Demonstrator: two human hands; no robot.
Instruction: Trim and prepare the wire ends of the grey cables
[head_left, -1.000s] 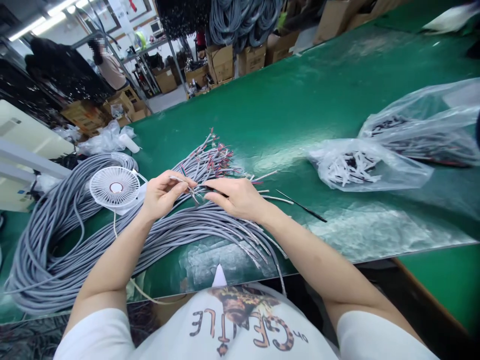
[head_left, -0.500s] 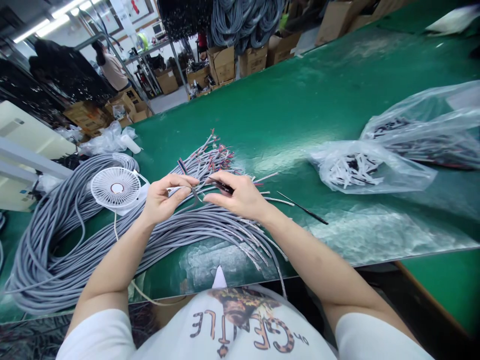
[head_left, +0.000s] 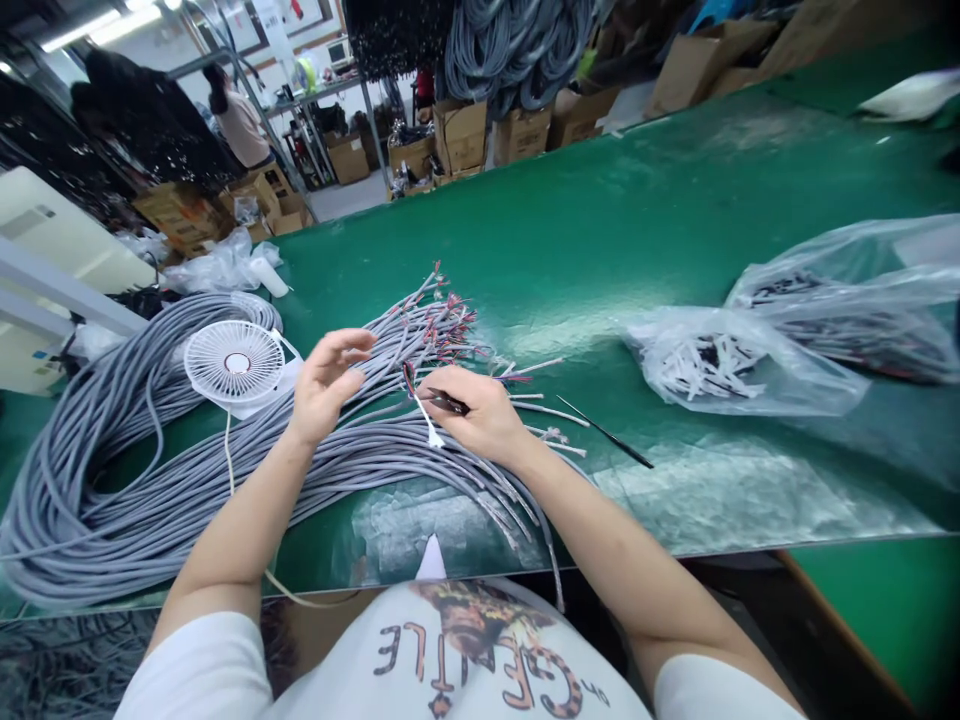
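My left hand [head_left: 328, 385] is raised over the cable bundle, fingers apart and curved, with nothing in it. My right hand [head_left: 476, 410] is closed on a small dark hand tool [head_left: 450, 402], whose exact kind I cannot make out. At its fingertips show thin coloured wires [head_left: 409, 376] and a white strip with a wider end [head_left: 433, 436]. Beneath both hands lie many grey cables [head_left: 360, 450], some with stripped ends and red and dark wires [head_left: 450, 325] fanned out. A thin black tool with a metal tip [head_left: 611, 435] rests on the table to the right.
A white fan [head_left: 234, 362] stands on the coiled cables at left, its cord hanging over the table's front edge. Clear plastic bags [head_left: 810, 385] holding white and dark parts lie at right on the green table [head_left: 637, 210]. Cardboard boxes [head_left: 459, 135] and a person [head_left: 238, 120] are beyond.
My left hand has let go of the wires, moved left and opened. The right hand still grips the dark tool, and the white strip now hangs in plain view below its fingertips.
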